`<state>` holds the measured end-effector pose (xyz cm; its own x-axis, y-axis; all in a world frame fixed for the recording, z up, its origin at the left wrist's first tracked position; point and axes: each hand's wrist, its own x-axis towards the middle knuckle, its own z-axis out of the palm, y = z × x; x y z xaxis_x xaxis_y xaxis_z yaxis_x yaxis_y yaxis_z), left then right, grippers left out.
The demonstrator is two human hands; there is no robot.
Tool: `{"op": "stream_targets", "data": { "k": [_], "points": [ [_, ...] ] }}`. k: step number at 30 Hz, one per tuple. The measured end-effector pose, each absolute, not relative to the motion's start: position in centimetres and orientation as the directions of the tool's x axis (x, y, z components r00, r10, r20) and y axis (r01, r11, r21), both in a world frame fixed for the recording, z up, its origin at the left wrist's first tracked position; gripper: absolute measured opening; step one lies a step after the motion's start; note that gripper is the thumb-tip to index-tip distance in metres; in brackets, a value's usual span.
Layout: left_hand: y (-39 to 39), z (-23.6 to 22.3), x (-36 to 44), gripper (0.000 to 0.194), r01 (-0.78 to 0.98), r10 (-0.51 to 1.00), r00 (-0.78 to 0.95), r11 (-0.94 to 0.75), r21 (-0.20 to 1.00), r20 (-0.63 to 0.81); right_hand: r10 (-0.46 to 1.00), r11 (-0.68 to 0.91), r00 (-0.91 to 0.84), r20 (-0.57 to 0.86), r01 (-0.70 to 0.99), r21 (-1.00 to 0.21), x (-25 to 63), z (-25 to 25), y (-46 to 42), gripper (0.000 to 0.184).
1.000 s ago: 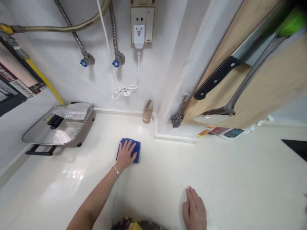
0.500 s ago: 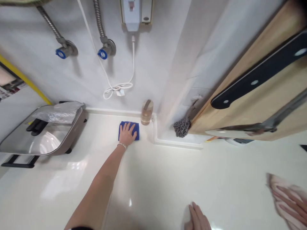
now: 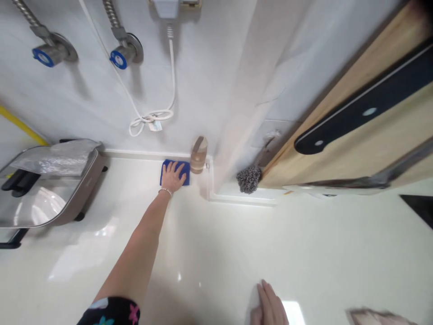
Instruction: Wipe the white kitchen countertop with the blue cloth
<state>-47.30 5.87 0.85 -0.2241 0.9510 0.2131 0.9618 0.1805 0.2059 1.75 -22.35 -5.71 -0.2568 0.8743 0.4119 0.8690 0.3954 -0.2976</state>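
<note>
My left hand (image 3: 172,178) lies with fingers spread on a folded blue cloth (image 3: 185,168), gripping it against the white counter near the wall. Right of the cloth stands a small clear bottle (image 3: 198,158) of amber-tinted liquid, very close to the cloth's edge. My right hand (image 3: 269,307) rests at the bottom of the view, fingers stretched out together, nothing visible in it; its wrist is cut off by the frame. At the lower right, part of a pale blurred cloth (image 3: 375,318) shows.
At the left an electric pan (image 3: 89,185) carries a glass lid and plastic bag (image 3: 64,155). A steel scourer (image 3: 249,179) hangs by the wall corner. A wooden board (image 3: 382,140) with a black-handled knife (image 3: 365,97) juts in from the right. A looped white cable (image 3: 145,119) hangs above.
My left hand has slid the blue cloth closer to the wall and bottle. The hand with the pale cloth at the right has dropped mostly out of view. The whole view has shifted.
</note>
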Motion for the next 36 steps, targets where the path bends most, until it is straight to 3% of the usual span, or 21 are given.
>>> {"op": "stream_targets", "data": {
  "k": [5, 13, 18, 25, 30, 36],
  "points": [
    [1.8, 1.0, -45.5, 0.061, 0.951, 0.937, -0.278, 0.237, 0.198, 0.212, 0.848, 0.429, -0.277, 0.452, 0.86, -0.276, 1.0, -4.6, -22.4, 0.054],
    [-9.7, 0.9, -38.6, 0.06, 0.98, 0.966, -0.142, 0.106, 0.167, 0.217, 0.842, 0.427, -0.245, 0.482, 0.847, -0.316, 0.1, -3.8, -22.6, 0.049],
    [-14.9, 0.1, -30.7, 0.063, 0.979, 0.972, 0.0, -0.049, 0.2, 0.237, 0.8, 0.454, -0.211, 0.562, 0.825, -0.336, 0.2, -4.2, -22.6, 0.046],
    [-20.8, -0.7, -21.0, 0.07, 0.909, 0.94, 0.24, -0.306, 0.285, 0.244, 0.793, 0.438, -0.077, 0.604, 0.761, -0.478, 0.9, -4.7, -23.0, 0.041],
    [-23.8, 0.1, -22.6, 0.068, 0.869, 0.917, 0.326, -0.386, 0.308, 0.232, 0.819, 0.426, -0.061, 0.57, 0.731, -0.533, 1.5, -5.2, -23.1, 0.042],
    [-29.2, 1.2, -31.0, 0.065, 0.939, 0.968, 0.182, -0.224, 0.263, 0.174, 0.788, 0.477, -0.092, 0.609, 0.716, -0.51, 2.4, -5.2, -23.2, 0.037]
  ]
}}
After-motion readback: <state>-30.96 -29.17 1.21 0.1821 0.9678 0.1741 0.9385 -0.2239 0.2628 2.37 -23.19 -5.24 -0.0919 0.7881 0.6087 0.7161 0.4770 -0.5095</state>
